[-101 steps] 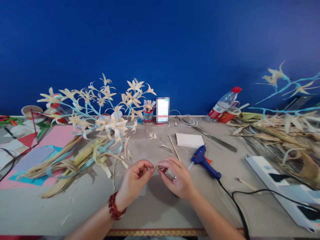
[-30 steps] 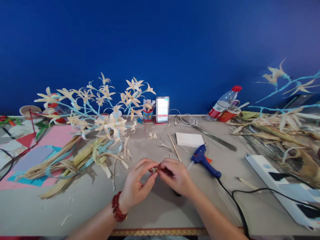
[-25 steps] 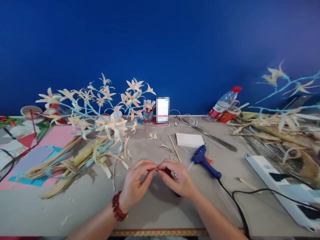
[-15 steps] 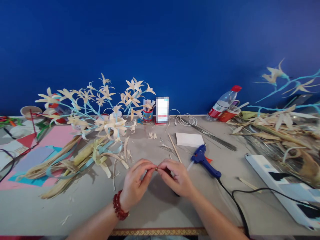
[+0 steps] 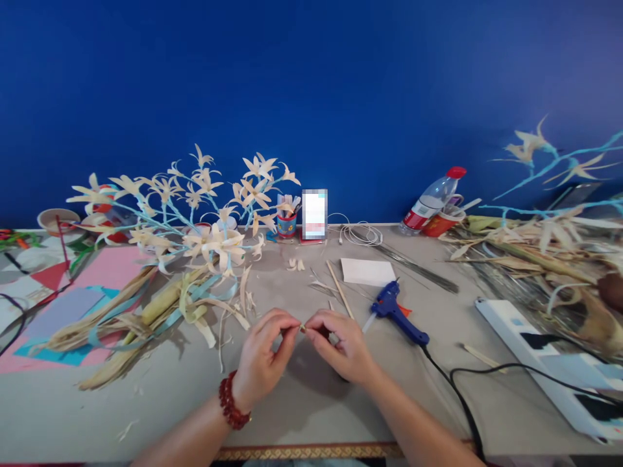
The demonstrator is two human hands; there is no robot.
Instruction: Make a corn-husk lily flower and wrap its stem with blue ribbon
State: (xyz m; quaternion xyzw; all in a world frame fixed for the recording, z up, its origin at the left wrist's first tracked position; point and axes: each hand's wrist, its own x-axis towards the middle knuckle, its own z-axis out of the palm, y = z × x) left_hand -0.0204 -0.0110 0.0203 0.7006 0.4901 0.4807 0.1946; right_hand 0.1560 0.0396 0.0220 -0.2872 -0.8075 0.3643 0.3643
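My left hand (image 5: pixel 269 353), with a red bead bracelet (image 5: pixel 233 400) on its wrist, is closed in a pinch. My right hand (image 5: pixel 343 344) pinches too, its fingertips almost meeting the left ones. Between them shows a tiny yellowish-brown piece (image 5: pixel 302 329), too small to name. Something dark shows under my right palm, mostly hidden. Just beyond the hands lie a thin wooden stick (image 5: pixel 341 288) and thin pale strips. To the right, a blue glue gun (image 5: pixel 399 313) lies on its side.
Dried husks (image 5: pixel 160 311) and white husk flowers (image 5: pixel 219 243) on blue stems fill the left. A white card (image 5: pixel 368 272), thin wires (image 5: pixel 421 269), a tilted bottle (image 5: pixel 431 202) and a phone (image 5: pixel 315 215) stand or lie behind. A power strip (image 5: pixel 516 344) with black cables is at right.
The view has shifted very slightly. Both hands keep their pinch in nearly the same place, and a little more of the small piece shows between the fingertips.
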